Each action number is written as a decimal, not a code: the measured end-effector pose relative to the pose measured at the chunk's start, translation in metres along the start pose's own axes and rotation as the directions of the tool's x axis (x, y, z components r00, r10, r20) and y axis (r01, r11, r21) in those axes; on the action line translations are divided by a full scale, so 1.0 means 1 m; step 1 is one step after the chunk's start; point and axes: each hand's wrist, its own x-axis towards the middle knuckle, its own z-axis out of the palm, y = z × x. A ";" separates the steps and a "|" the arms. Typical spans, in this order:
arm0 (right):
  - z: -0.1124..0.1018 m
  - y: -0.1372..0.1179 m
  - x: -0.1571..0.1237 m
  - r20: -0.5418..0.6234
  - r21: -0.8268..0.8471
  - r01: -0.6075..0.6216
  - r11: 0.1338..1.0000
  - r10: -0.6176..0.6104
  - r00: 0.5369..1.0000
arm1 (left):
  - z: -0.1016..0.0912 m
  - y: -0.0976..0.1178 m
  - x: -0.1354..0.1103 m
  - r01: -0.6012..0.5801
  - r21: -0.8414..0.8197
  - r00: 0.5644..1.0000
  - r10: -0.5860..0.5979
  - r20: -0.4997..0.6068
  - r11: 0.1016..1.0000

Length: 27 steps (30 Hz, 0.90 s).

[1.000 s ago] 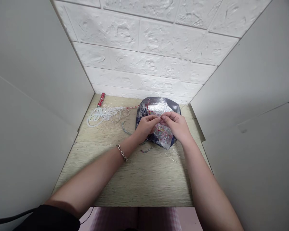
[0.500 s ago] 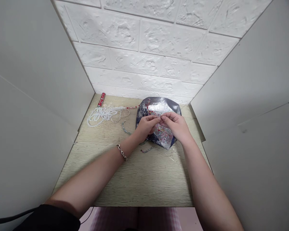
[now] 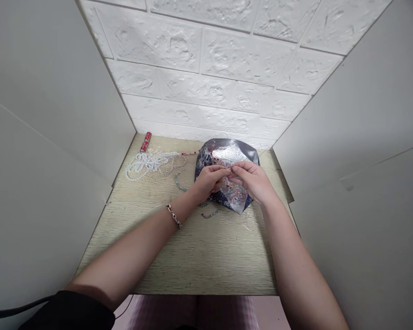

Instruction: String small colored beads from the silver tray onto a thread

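Observation:
Over the beads, the fingertips of my two hands meet in a pinch. My left hand [image 3: 208, 181], with a chain bracelet [image 3: 174, 217] at its wrist, closes thumb against forefinger on something too small to make out. Between the fingertips of my right hand [image 3: 253, 181] shows a tiny red bead [image 3: 231, 169]. Below both hands lies a dark bag-like tray with a shiny silvery lining [image 3: 236, 150], holding many loose small beads [image 3: 237, 195], pink, clear and red. A strand with red beads [image 3: 188, 153] runs to its left rim. Any thread at my fingertips is too fine to see.
At the back left lie a bundle of white bead strands [image 3: 146, 164] and a red cylinder [image 3: 146, 141]. Short greenish strands [image 3: 179, 183] curl beside the tray. Fine clear threads [image 3: 248, 225] lie in front. Panels and a white brick-pattern wall [image 3: 227, 59] enclose the wooden table [image 3: 199, 261].
Both hands stay nearly in place, with a slight shift of the fingertips. The red bead between them shows more clearly now.

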 end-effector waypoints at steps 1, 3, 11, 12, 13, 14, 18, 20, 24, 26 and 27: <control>0.000 0.000 0.000 -0.001 0.006 -0.003 1.000 0.003 1.000 | 0.000 0.000 0.000 -0.001 -0.001 1.000 0.001 0.004 1.000; 0.000 0.000 0.000 -0.004 0.008 -0.007 1.000 0.007 1.000 | -0.001 -0.001 0.001 0.000 -0.002 1.000 0.000 0.010 1.000; 0.000 0.000 -0.001 0.010 0.030 -0.014 0.999 0.014 1.000 | 0.000 0.001 -0.001 0.004 -0.015 1.000 -0.003 0.014 1.000; 0.000 0.000 -0.001 0.011 0.033 -0.016 0.999 0.015 1.000 | 0.000 0.001 -0.001 0.002 -0.014 1.000 -0.002 0.013 1.000; 0.000 0.000 -0.001 0.012 0.036 -0.017 0.999 0.017 1.000 | 0.000 0.001 -0.001 0.001 -0.013 1.000 -0.001 0.013 1.000; 0.001 0.000 -0.001 0.012 0.039 -0.019 0.999 0.018 1.000 | 0.000 0.001 -0.001 0.002 -0.013 1.000 -0.001 0.013 1.000; 0.001 -0.001 -0.001 0.011 0.035 -0.023 0.999 0.022 1.000 | 0.000 0.000 0.000 0.003 -0.018 1.000 -0.002 0.018 1.000; 0.001 -0.001 -0.001 0.012 0.037 -0.026 0.999 0.026 1.000 | 0.000 0.001 0.000 0.003 -0.018 1.000 -0.003 0.017 1.000; 0.001 -0.001 -0.001 0.014 0.040 -0.026 0.999 0.025 1.000 | 0.000 0.001 -0.001 0.007 -0.016 1.000 -0.007 0.010 1.000; 0.001 -0.001 -0.001 0.014 0.040 -0.025 0.999 0.024 1.000 | 0.000 0.001 -0.001 0.008 -0.013 1.000 -0.008 0.009 1.000; 0.001 -0.001 -0.001 0.014 0.039 -0.025 0.999 0.024 1.000 | 0.000 0.001 -0.001 0.007 -0.012 1.000 -0.007 0.010 1.000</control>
